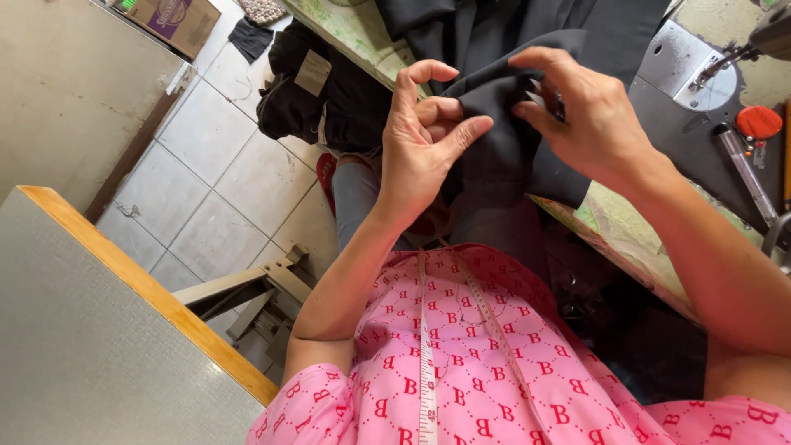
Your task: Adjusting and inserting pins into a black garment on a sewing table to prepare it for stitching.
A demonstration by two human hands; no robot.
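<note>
Our left hand point(424, 136) pinches the dark cloth point(503, 140). Our right hand point(585, 111) grips it too, over the table point(614, 227).

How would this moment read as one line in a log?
left hand: pinching dark cloth | right hand: gripping same cloth | cloth: over table edge | measuring tape: around neck
</note>
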